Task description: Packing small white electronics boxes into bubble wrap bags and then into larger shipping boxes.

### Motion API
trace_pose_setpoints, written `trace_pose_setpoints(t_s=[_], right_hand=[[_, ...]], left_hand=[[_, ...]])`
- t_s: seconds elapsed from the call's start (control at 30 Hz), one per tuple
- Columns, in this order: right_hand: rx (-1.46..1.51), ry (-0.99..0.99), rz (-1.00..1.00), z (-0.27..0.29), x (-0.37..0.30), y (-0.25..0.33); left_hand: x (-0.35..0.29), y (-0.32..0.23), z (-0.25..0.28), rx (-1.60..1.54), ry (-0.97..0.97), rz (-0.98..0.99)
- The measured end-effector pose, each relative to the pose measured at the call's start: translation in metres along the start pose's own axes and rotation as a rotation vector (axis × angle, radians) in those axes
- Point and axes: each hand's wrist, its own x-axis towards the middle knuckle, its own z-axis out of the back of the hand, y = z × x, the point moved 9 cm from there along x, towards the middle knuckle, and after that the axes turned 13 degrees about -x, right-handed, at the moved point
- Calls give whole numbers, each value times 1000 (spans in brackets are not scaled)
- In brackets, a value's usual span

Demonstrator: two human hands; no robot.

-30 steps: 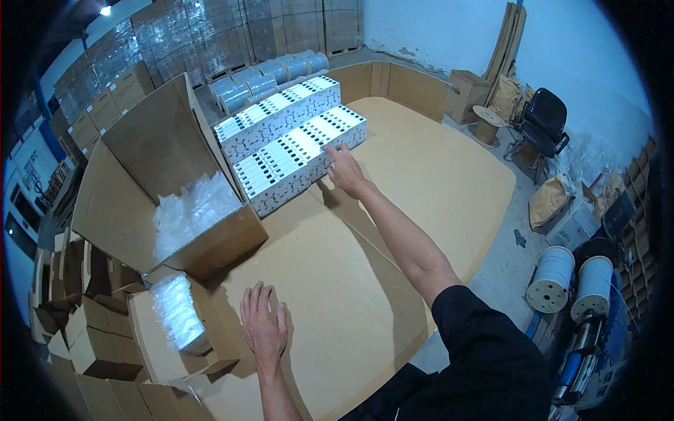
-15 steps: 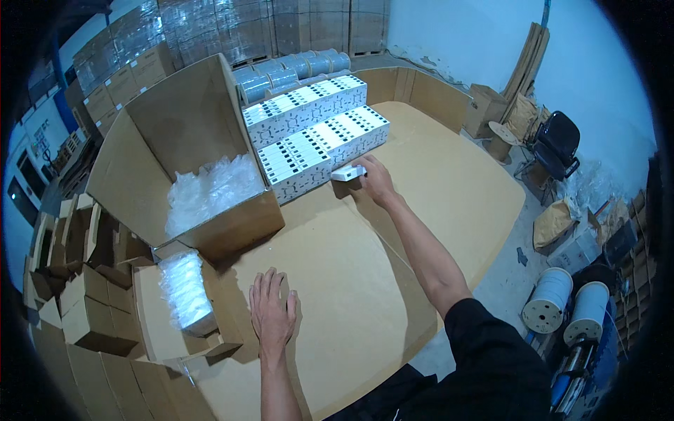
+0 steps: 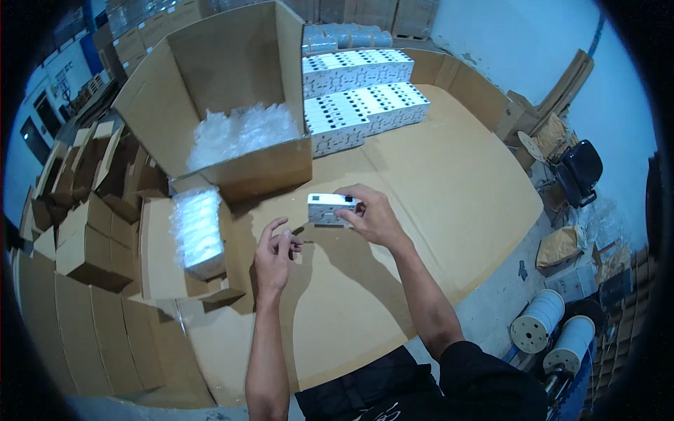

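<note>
A small white box [image 3: 324, 210] with dark marks on it is gripped in my right hand [image 3: 372, 216], thumb on its near side and fingers over the top. The box is held above the cardboard-covered table. My left hand [image 3: 272, 261] is raised a little to the left of the box, apart from it, its fingers loosely bent and spread with nothing in them. Beyond my hands stand rows of similar white boxes [image 3: 365, 112], packed tightly in two levels. To the left, a shallow carton [image 3: 158, 270] holds a row of items in bubble wrap [image 3: 196, 228].
A large open carton [image 3: 260, 168] with clear plastic bags [image 3: 242, 133] inside stands at the back left. Several folded cartons [image 3: 98, 238] crowd the left side. The cardboard table top [image 3: 449, 175] stretches right, with a black chair [image 3: 579, 172] and cable spools [image 3: 537, 319] beyond its edge.
My right hand has drawn the white box away from the stacked rows, back toward me. My left hand has lifted off the table and its fingers have bent. The view has shifted.
</note>
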Motion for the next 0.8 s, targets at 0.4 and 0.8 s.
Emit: trace_pose_setpoints(t_s=[0.4, 0.8], right_hand=[[562, 63, -89, -72, -30, 12], [371, 27, -172, -94, -16, -17]], left_hand=[[1, 19, 21, -222, -44, 100], [15, 15, 25, -86, -152, -178]])
